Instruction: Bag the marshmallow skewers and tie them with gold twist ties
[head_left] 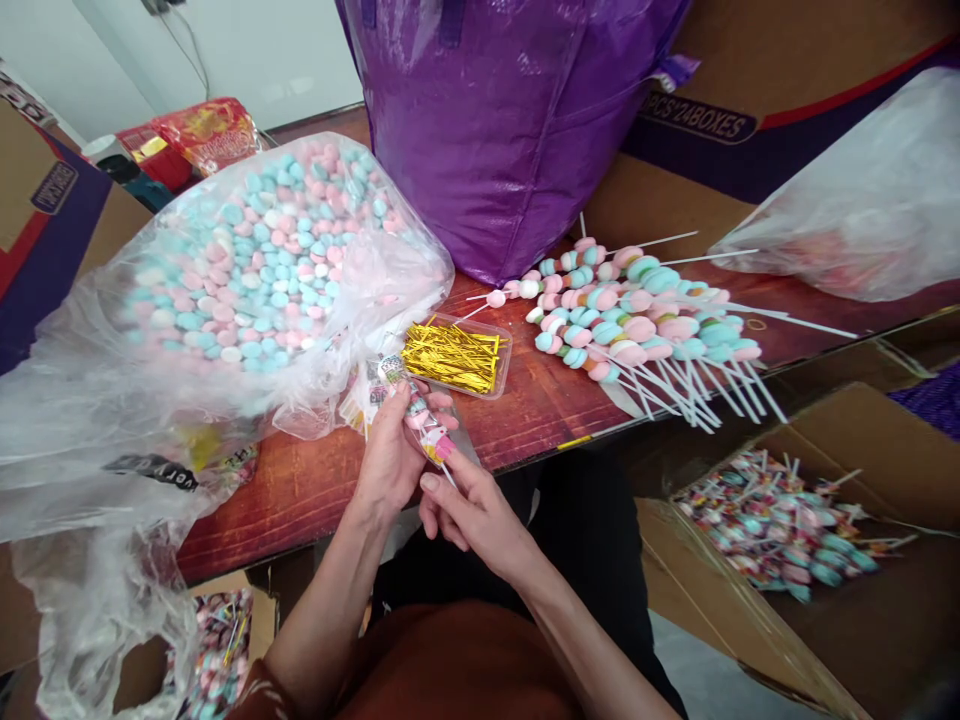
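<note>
Just in front of the table edge, my left hand is closed around a candy skewer in a clear printed wrapper, which slants down to the right. The thumb and fingers of my right hand are closed at its lower end, where a white stick comes out. Behind the wrapped skewer lies a clear plastic tray of gold twist ties. Under my left hand are some printed wrappers, partly hidden. A pile of unwrapped candy skewers lies to the right, pink, blue and white on white sticks.
A large clear bag of pastel candies covers the left of the table. Behind stands a purple bag. An open carton of wrapped skewers sits lower right; another box is lower left. A white plastic bag lies far right.
</note>
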